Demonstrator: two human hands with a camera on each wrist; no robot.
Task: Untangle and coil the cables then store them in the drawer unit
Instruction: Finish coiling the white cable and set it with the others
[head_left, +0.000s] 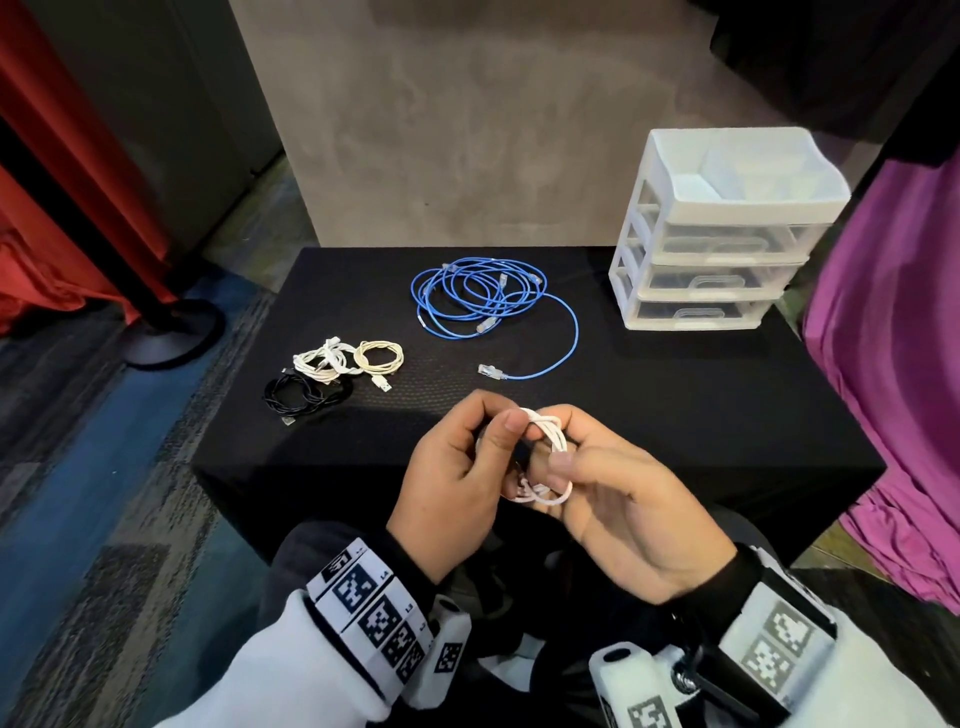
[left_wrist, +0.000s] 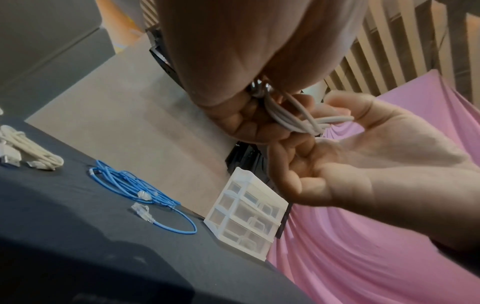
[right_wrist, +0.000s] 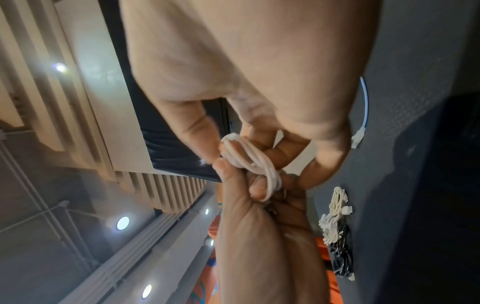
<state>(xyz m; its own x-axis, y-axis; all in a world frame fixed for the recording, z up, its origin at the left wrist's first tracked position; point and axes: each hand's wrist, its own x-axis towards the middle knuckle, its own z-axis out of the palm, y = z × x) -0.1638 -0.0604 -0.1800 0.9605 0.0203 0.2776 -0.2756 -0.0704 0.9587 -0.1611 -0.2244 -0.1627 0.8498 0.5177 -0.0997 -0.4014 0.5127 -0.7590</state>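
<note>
Both hands worked low in the frame — left hand (head_left: 457, 483) and right hand (head_left: 628, 509) had fingers pinched on the white cable (head_left: 545, 457) coil, above the worktop (head_left: 649, 415).

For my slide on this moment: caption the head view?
Both hands coil a thin white cable; blue cable waits.

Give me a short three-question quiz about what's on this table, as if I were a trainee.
1. True or false: both hands hold the white cable.
2. Which cable on the table lies loosest: A) blue cable, B) black cable, C) cream cable?
3. Fill in: the drawer unit shows ___ clear drawers, all shut.

Key: 1 true: left hand and right hand grip it. 2 A. 3 three.
</note>
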